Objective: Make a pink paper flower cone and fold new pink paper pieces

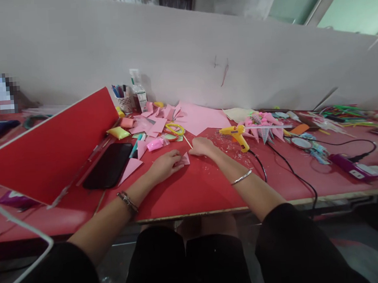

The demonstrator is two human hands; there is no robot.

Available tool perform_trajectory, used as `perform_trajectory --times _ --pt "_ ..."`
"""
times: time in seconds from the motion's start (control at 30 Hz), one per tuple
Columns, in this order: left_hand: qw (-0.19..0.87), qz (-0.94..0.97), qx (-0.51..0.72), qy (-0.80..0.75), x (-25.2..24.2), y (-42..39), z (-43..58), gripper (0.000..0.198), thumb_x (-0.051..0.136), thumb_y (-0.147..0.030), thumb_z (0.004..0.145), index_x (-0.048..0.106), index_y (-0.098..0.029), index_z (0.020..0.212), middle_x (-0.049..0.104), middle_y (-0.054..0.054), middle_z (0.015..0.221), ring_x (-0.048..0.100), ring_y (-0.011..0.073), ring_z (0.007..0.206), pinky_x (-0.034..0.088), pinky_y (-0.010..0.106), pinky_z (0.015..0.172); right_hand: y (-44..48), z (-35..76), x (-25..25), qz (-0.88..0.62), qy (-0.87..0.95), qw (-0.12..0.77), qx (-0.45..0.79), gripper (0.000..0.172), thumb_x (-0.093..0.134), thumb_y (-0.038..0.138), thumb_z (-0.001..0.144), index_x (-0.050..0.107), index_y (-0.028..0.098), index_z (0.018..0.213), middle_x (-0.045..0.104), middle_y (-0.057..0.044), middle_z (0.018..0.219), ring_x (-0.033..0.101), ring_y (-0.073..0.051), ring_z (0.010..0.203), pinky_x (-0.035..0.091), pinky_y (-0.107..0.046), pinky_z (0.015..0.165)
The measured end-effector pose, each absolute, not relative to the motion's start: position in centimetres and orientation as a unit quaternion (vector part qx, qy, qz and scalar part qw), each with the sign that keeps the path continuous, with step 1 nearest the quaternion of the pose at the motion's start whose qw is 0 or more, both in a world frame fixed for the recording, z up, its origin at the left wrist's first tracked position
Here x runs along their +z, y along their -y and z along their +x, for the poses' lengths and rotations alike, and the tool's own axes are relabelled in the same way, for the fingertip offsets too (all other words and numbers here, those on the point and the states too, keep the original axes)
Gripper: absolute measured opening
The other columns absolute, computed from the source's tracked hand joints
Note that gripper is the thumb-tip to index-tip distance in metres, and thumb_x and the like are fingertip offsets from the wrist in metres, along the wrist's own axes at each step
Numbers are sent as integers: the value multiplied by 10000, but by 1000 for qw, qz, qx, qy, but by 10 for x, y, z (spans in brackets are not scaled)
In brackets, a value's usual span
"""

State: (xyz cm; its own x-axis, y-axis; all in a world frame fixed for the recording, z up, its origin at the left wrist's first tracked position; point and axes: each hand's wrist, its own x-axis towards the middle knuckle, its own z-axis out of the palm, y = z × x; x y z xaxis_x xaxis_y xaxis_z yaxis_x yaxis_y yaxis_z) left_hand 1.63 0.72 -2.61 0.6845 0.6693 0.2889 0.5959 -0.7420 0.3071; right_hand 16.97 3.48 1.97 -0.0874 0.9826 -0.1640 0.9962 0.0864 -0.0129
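Observation:
My left hand [166, 165] rests on the red table with its fingers curled, pinching a small folded piece of pink paper [186, 159]. Close by on the right, my right hand [203, 147] is closed around a thin pale stick [187, 141], which points up and away from the fingers. Beyond the hands lie a yellow loop-shaped handle [175, 128], a bag of bright pink material [156, 144] and a large pink sheet [200, 118]. A yellow hot glue gun [235, 136] lies to the right of my right hand.
A black phone [108, 165] lies left, beside a standing red board [53, 151]. Pink paper scraps [157, 126], a pen cup [124, 103] and a bottle [139, 95] are at the back. Right are pink paper cones [264, 125], cables and a purple power strip [352, 166].

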Motion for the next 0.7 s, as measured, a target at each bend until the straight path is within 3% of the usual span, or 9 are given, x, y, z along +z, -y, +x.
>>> perform_trajectory --times 0.2,0.4,0.7 --pt "76 916 191 -343 -26 -7 16 172 444 -209 805 592 -126 784 585 78 900 558 163 791 426 247 670 -7 176 27 682 -722 112 -25 301 552 260 673 618 143 943 631 -155 973 577 -253 932 435 -288 701" --pt "75 923 183 -330 -27 -10 16 179 436 -214 815 600 -147 840 612 63 952 564 163 866 430 249 713 31 196 33 672 -725 146 -11 283 502 266 690 625 109 890 635 -180 929 587 -289 891 427 -304 627" --pt "83 927 181 -318 -24 -8 16 187 451 -241 817 621 -167 844 630 43 966 566 157 881 428 248 728 67 225 43 637 -751 175 -6 168 439 143 677 587 152 756 646 -94 735 603 -225 722 299 -246 488"
